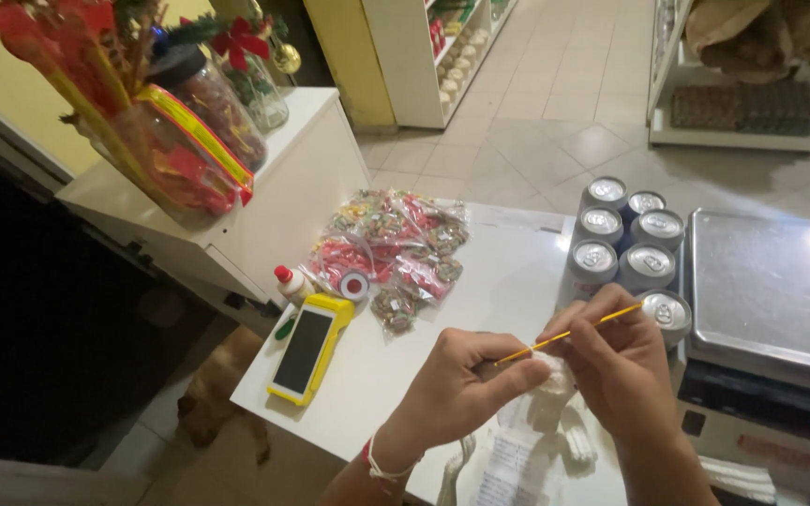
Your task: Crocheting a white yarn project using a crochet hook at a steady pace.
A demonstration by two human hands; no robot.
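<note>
Two hands meet low in the middle of the view over the white bench [508, 281]. The right hand [616, 361] pinches a thin yellow crochet hook [569, 333] that slants up toward two o'clock. The left hand [466, 379], with a red-and-white band on its wrist, is closed narrowly around a small white crocheted piece [555, 379] held between the two hands. Loose white yarn work hangs below it, just above a printed white paper slip [508, 468] at six o'clock.

At eleven o'clock from the hands lies a heap of clear plastic packets [396, 248] filled with small red, green and brown pieces, with a small round red-and-white roll [355, 284] at its near edge. At nine o'clock rests a yellow card reader [307, 349] with a dark screen, and just beyond it a small white bottle with a red cap [291, 281].

At one o'clock stand seven silver-topped drink cans [625, 245], packed close in rows and touching a counter scale [771, 300] with a flat steel pan at three o'clock.

Farther off at ten o'clock, a white cabinet [283, 178] carries clear jars [208, 103] with red contents and a red-and-green decoration. White store shelves [442, 47] with packaged goods stand at twelve o'clock across the tiled floor [555, 122].
</note>
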